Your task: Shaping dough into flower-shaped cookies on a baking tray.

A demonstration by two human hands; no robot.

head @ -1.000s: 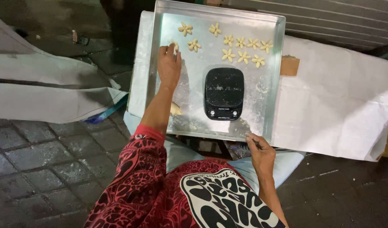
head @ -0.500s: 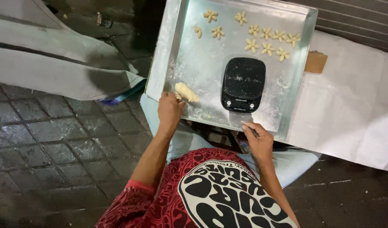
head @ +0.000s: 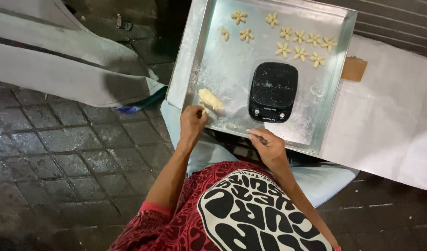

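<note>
- The left hand (head: pixel 193 122) has come back from the far end of the metal tray (head: pixel 232 69), where a second ago it reached among the flower-shaped dough pieces (head: pixel 299 44). It now sits at the tray's near left corner.
- Its fingers are curled together, with the tips just beside the lump of dough (head: pixel 210 99) that lies on the tray floor near that corner. They look pinched on a small bit at the lump's edge, but whether they truly grip anything I cannot tell.
- The right hand (head: pixel 268 148) has hardly shifted. It rests on the tray's near rim, below the black kitchen scale (head: pixel 273 91), with fingers bent and closed on the rim or on something small; the view does not show which.
- The flower pieces lie in a loose row along the far side of the tray, well apart from both hands. One smaller piece (head: pixel 225 33) sits to the left of the row.
- The scale stands in the middle of the tray with nothing on its plate.
- Judged from this, one shaped piece has been set down and the left hand is back at the lump for more dough.
- The tray rests on a bench covered in white paper (head: pixel 390 121), over a wet paved floor (head: pixel 60 153).
</note>
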